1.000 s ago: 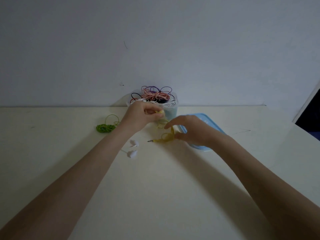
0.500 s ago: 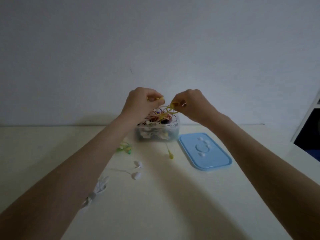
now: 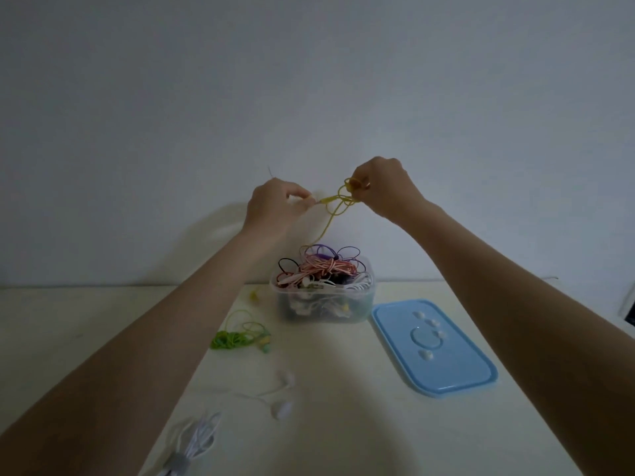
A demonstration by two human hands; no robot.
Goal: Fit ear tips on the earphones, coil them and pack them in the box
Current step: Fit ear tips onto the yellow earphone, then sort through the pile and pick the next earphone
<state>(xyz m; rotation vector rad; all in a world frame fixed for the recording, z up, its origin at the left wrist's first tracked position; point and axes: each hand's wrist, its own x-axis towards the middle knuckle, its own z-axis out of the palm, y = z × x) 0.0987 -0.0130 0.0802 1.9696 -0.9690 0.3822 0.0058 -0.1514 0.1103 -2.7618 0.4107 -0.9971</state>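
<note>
Head view: both hands (image 3: 275,207) on yellow earphones (image 3: 338,204)

The white earphones (image 3: 196,441) run off the bottom edge, and the left forearm hides part of the green earphones (image 3: 237,336).

The box (image 3: 323,300) was seen to be of clear, slightly frosted plastic, its walls smooth and faintly glossy. The lid (image 3: 434,348) was made of pale blue opaque plastic with a soft sheen and raised moulded bumps. The yellow earphone cable (image 3: 335,209) was coated in smooth, rubbery plastic, as were the green cable (image 3: 233,338) and the white earphones (image 3: 281,393). The cables heaped in the box looked equally smooth; a pink-and-white one (image 3: 324,267) was striped like a braid. The table (image 3: 343,424) was finished in a matt, cream surface, and the wall (image 3: 309,80) in flat, matt paint.
</note>
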